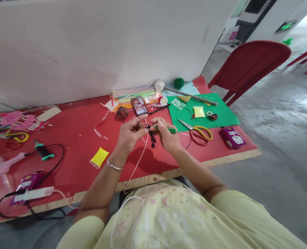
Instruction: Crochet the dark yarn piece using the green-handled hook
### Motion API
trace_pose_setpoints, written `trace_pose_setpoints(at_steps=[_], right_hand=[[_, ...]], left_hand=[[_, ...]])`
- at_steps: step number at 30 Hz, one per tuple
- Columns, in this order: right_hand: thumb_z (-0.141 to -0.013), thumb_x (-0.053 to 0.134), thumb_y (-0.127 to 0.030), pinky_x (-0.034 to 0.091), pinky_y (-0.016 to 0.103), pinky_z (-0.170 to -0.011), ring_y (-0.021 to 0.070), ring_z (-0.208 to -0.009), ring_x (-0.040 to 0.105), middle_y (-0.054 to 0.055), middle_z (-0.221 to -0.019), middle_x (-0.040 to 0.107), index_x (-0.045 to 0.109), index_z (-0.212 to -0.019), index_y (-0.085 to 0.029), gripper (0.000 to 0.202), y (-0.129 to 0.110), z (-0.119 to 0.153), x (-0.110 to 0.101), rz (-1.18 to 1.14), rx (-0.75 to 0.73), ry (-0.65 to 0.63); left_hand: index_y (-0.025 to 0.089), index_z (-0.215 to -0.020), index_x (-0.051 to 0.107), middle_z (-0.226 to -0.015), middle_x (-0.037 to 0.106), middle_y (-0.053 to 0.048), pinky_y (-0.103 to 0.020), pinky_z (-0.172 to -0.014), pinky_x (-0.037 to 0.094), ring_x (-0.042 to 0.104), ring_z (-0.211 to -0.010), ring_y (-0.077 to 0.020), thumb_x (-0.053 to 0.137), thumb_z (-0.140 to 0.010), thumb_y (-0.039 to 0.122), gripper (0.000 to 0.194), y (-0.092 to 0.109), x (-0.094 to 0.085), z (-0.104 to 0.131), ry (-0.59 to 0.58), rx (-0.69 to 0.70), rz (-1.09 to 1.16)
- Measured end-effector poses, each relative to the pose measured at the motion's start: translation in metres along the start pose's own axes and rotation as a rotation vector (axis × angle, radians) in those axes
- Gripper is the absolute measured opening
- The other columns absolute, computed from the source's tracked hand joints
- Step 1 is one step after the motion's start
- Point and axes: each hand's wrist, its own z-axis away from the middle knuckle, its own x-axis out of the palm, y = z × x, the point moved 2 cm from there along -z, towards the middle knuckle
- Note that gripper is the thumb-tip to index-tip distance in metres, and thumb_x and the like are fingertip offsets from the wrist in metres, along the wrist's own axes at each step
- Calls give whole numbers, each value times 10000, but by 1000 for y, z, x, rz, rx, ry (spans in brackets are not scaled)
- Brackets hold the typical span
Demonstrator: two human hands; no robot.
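My left hand (129, 135) is closed, its thumb and fingers pinching a small dark crocheted yarn strip (152, 138), whose end dangles below my fingers. My right hand (166, 135) is wrapped round a green-handled crochet hook (172, 130); its tip meets the yarn between both hands and is too small to make out. Behind my left hand lies a ball of multicoloured dark yarn (122, 112). A phone (140, 107) with a lit screen lies just beyond my fingers. Scissors (197, 132) with red and yellow handles rest to the right of my right hand.
The red-covered table (78, 145) also bears a glue gun (9, 164), a white power strip (34, 194) with black cables, a yellow packet (99, 157), a green sheet (224, 116) and a purple box (232, 137). A red chair (254, 65) stands at the far right.
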Motion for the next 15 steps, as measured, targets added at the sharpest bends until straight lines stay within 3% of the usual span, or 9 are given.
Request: trace_pose_setpoints(at_steps=[3, 6, 9, 11, 15], right_hand=[[-963, 627, -427, 538, 248, -661, 133, -875, 682, 44, -1037, 727, 820, -839, -254, 287, -6, 0, 2, 119, -102, -24], [-959, 644, -381, 577, 302, -790, 168, -977, 690, 62, -1067, 726, 814, -877, -248, 231, -13, 4, 6, 320, -297, 45], [-968, 626, -378, 589, 361, -880, 200, -1036, 698, 90, -1106, 740, 791, -944, -236, 219, -17, 7, 10, 465, -461, 106], [-976, 610, -383, 590, 382, -908, 208, -1034, 711, 98, -1106, 757, 777, -979, -232, 225, -16, 7, 10, 486, -526, 85], [-973, 617, -400, 598, 364, -880, 199, -985, 730, 88, -1056, 770, 787, -953, -229, 242, -13, 4, 6, 372, -475, -18]], left_hand=[[192, -1212, 759, -725, 600, 27, -219, -605, 440, 534, -654, -94, 841, -666, 187, 553, 6, 1, 3, 32, 94, -183], [172, -1135, 783, -719, 603, 26, -215, -599, 444, 521, -645, -92, 812, -679, 186, 457, 11, 9, 5, 92, 180, -323], [188, -1117, 786, -728, 606, 31, -197, -579, 428, 504, -628, -75, 791, -693, 174, 423, 11, 18, 7, 199, 211, -279], [206, -1154, 773, -702, 580, 45, -182, -520, 385, 460, -566, -53, 799, -685, 175, 470, 6, 20, 6, 209, 137, -98], [202, -1083, 790, -609, 501, 78, -160, -404, 238, 304, -428, -5, 847, -597, 129, 495, -1, 17, 3, 59, -143, 269]])
